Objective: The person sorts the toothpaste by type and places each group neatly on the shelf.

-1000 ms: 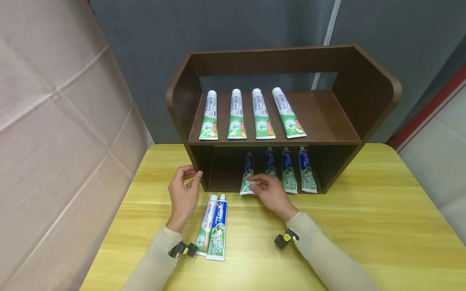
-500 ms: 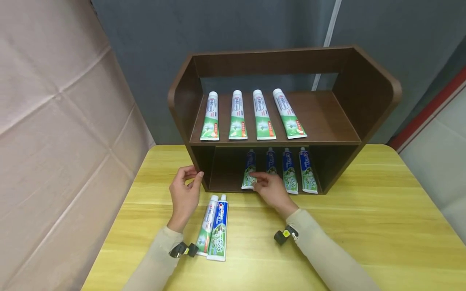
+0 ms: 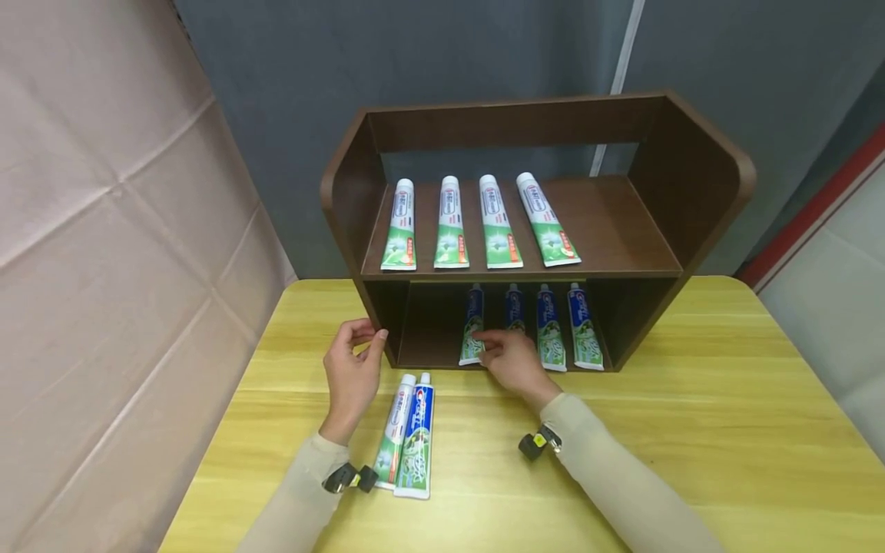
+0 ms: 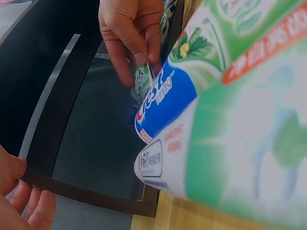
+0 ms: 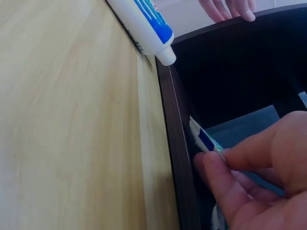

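Note:
On the lower level of a dark brown shelf, my right hand [image 3: 515, 361] pinches the flat end of a blue-and-green toothpaste tube [image 3: 473, 326]. The right wrist view shows thumb and fingers on that tube's crimped end [image 5: 204, 136]. To its right lie several matching tubes [image 3: 551, 338], one partly hidden behind the hand. My left hand [image 3: 353, 372] grips the front edge of the shelf's left side panel [image 4: 96, 194], thumb and fingers on either side. Just below that hand, a white-and-green toothpaste tube [image 3: 394, 434] and a blue-and-green one [image 3: 416, 445] lie side by side on the table.
Several white-and-green tubes [image 3: 449, 223] lie in a row on the upper shelf board [image 3: 615, 223], the rightmost slanted. The shelf stands at the back of the yellow wooden table [image 3: 691, 430]. A grey curtain [image 3: 276, 92] hangs behind, a pale cloth [image 3: 131, 253] at left.
The tube in my right hand has slid a little deeper into the lower level and slightly right. My left hand stays on the side panel. The view has shifted slightly.

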The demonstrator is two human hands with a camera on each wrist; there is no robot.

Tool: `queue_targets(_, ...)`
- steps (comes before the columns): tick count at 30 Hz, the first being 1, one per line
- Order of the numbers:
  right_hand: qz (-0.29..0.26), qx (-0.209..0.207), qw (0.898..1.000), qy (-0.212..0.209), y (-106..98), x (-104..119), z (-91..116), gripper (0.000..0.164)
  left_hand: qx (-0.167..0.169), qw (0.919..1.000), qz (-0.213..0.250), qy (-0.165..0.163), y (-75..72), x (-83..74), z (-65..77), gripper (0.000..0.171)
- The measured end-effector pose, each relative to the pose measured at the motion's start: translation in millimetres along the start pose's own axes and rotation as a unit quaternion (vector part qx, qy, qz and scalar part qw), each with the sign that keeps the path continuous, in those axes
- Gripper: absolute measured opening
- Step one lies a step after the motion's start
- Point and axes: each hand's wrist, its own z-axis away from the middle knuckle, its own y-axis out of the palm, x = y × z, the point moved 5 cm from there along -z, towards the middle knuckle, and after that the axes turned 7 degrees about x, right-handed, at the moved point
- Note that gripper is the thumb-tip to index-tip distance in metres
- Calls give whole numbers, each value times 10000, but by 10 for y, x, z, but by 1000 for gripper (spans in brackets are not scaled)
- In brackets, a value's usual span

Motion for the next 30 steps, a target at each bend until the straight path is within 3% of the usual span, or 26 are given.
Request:
queue_targets(13,623,-207,9975,-263,-44,53,29,40,2,10000,10,-62,-3,11,7,24)
queue_targets(30,173,-235,9995,-146,-118,83,101,45,-30,10000,-90,30,3,8,8,26)
